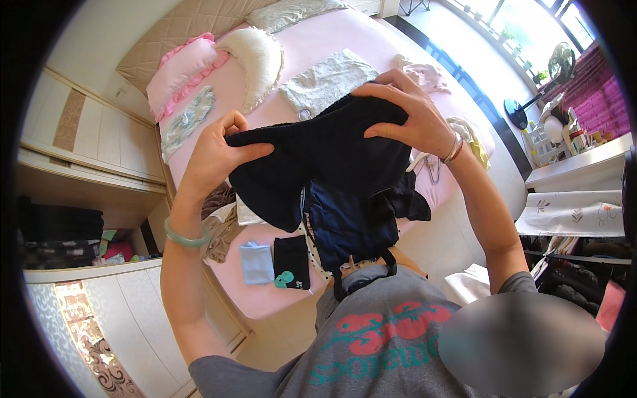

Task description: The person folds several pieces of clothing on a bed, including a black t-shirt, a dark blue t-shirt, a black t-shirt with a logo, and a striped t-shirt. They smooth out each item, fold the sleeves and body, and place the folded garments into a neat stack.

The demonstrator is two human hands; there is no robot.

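Note:
A pair of black shorts (332, 146) hangs in the air over the bed, stretched out by its top edge. My left hand (229, 149) pinches one end of that edge between thumb and fingers. At the other end, my right hand (405, 109) grips the cloth, its thumb in front and fingers behind. Below the shorts lies a dark navy garment (348, 222), partly covered by them. Nearer the bed's front corner rest a folded light blue cloth (257, 263) and a folded black garment (298, 251) with a green print.
The pink-sheeted bed (265, 298) also carries a frilled pink pillow (186, 69), a cream curved pillow (255, 63) and a patterned folded cloth (325, 79). Brown clothes (222, 232) lie at its left side. An open wardrobe shelf (79, 179) stands left; a fan (561, 63) stands at the far right.

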